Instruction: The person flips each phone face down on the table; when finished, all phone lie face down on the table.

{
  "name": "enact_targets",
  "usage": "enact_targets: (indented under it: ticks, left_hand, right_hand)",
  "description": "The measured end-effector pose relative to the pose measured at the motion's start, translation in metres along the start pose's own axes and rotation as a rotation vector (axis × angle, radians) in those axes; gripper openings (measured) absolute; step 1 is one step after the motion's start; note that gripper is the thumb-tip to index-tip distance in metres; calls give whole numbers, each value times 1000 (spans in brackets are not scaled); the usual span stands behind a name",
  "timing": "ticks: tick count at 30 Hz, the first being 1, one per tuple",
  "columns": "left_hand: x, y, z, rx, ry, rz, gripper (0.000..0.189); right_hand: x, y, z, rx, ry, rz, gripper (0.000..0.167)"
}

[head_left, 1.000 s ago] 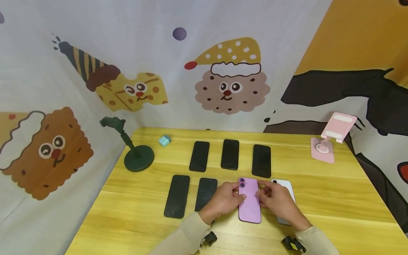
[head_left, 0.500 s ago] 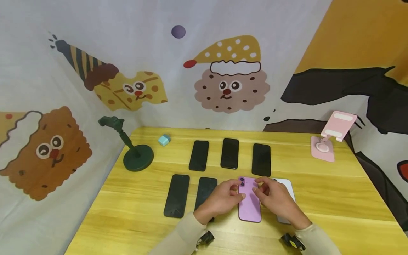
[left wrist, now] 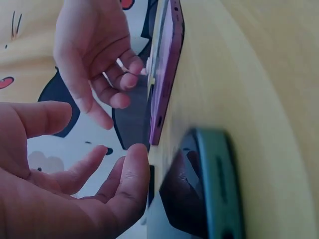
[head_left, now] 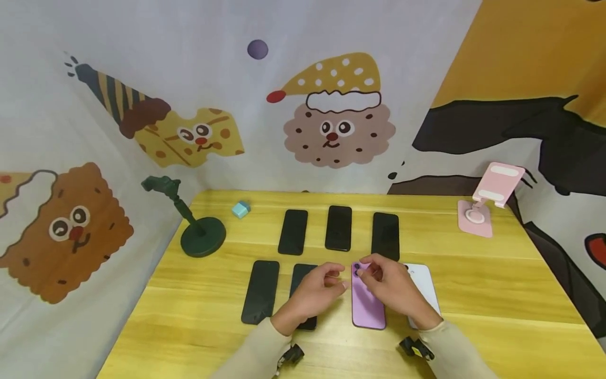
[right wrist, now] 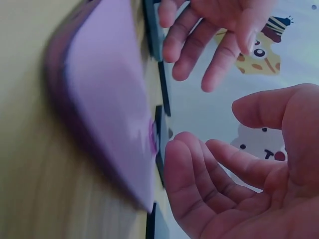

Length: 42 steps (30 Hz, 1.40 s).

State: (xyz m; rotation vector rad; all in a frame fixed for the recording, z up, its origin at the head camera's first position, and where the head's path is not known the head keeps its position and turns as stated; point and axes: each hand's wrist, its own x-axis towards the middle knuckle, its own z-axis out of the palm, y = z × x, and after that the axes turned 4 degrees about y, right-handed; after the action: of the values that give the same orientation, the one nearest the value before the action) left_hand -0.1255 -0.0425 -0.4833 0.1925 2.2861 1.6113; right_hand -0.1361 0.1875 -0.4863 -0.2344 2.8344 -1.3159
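Observation:
A purple phone lies back up on the table, its two camera lenses at the upper left corner. My right hand hovers over its upper part, fingers loosely bent and holding nothing. In the right wrist view, a gap shows between thumb and fingers of the right hand, beside the purple phone. My left hand is left of that phone, above a dark-screened phone that it partly hides. Nothing is between the fingers of the left hand in the left wrist view.
A white phone lies under the right wrist's side. More dark phones lie around: one at front left, three in the back row. A green stand, a small light-blue block and a pink phone stand stand farther back.
Both hands have come off the purple phone's sides. The right hand has moved left over its top, while the left hand has drawn away leftward. The phone remains on the table.

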Motion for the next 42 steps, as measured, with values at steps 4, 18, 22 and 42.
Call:
enact_targets:
  ticks: [4,18,22,42]
  left_hand:
    - [-4,-8,-12,-19,16,10,47]
    - [-23,-31,-64,-49,110,-68,48]
    - [-29,-38,-77,-32,142,-72,50]
    - [-35,-39,-82,-145,114,-101,60]
  right_hand:
    - [6,-8,10,22,-3,-12,31]
    - [20,-30,42,146,-58,16,33]
    - [21,-35,54,239,-98,32,36]
    - [3,-50,79,477,-152,235,48]
